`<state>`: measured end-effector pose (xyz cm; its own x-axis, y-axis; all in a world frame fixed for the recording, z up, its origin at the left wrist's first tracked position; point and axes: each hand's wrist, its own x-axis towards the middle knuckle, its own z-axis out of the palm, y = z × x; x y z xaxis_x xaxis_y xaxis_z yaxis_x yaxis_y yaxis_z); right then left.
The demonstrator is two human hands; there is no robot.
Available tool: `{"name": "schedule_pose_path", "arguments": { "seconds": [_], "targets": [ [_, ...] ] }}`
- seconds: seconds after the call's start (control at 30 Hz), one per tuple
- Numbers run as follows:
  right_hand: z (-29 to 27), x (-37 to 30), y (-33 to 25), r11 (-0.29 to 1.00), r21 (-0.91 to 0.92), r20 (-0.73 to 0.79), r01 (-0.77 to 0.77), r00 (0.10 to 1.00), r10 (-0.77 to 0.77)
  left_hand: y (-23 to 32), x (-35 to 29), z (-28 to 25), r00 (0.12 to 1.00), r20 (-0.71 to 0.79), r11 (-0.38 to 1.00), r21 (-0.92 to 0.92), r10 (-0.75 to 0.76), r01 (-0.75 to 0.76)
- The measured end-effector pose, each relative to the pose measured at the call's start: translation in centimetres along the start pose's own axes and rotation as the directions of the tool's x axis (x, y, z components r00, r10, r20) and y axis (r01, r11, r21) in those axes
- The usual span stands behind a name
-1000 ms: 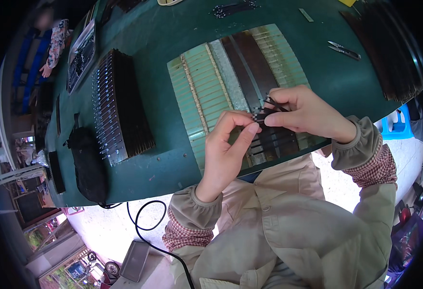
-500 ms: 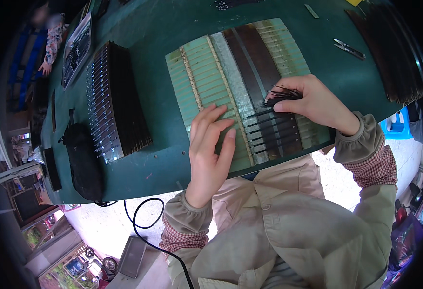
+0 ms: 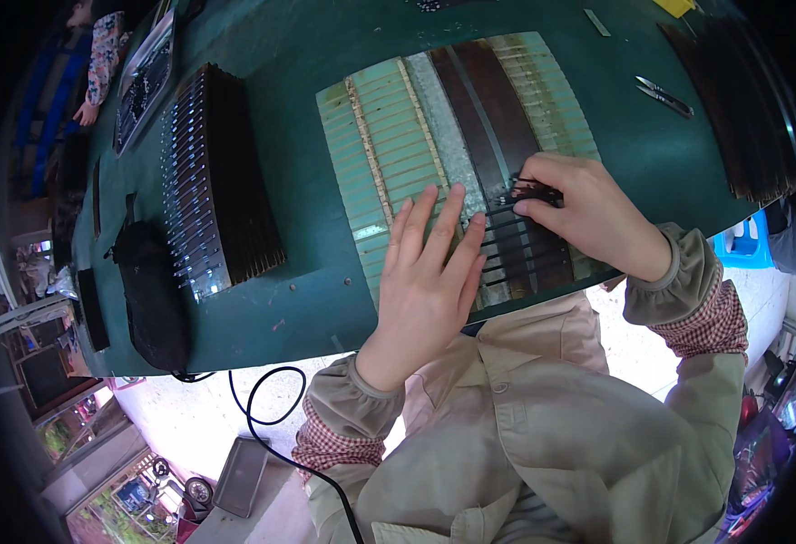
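Far left of the hands: black pouch (image 3: pixel 151 295), then stacked dark strips (image 3: pixel 221 177) on green surface (image 3: pixel 316 272). Left hand (image 3: pixel 429 272) open, fingers spread flat on slatted green panel (image 3: pixel 389 154). Just right: right hand (image 3: pixel 588 213) pinching small black bundle (image 3: pixel 534 192) above dark slats.

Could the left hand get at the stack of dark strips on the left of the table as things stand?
Probably yes: the left hand lies flat and empty on the slotted board, and only bare green table lies between it and the stack.

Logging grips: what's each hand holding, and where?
Right hand pinches a small bundle of dark strips at its near end. Left hand lies flat on the slatted board, holding nothing.
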<state>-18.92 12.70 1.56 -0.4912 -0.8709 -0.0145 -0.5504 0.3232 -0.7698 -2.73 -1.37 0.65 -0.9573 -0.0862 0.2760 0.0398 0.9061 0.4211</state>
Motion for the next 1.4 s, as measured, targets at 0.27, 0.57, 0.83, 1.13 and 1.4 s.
{"name": "schedule_pose_path", "arguments": {
  "seconds": [0.27,0.57,0.83,1.13,1.4],
  "targets": [
    [-2.6,0.0,0.0,0.928,0.332,0.082,-0.168,0.985,0.148,-0.7,0.4,-0.4,0.987,-0.034,0.883,-0.451,-0.158,0.126],
    [-1.4,0.8,0.4,0.843,0.502,0.189,-0.191,0.976,0.108,-1.5,1.0,-0.2,0.960,-0.021,0.758,-0.619,-0.278,0.206],
    [-1.8,1.2,1.3,0.929,0.308,0.192,-0.206,0.970,0.152,-1.8,0.0,-0.7,0.973,-0.127,0.945,-0.290,-0.194,0.151],
    [-0.8,0.9,1.1,0.984,0.171,0.031,-0.059,0.998,0.054,-0.8,0.6,-0.2,1.000,0.010,1.000,-0.028,0.000,0.000],
    [-2.5,0.7,1.5,0.997,0.066,-0.056,-0.036,0.998,0.040,-1.7,0.3,-0.5,1.000,0.020,0.996,-0.085,0.001,0.001]
  ]
}}
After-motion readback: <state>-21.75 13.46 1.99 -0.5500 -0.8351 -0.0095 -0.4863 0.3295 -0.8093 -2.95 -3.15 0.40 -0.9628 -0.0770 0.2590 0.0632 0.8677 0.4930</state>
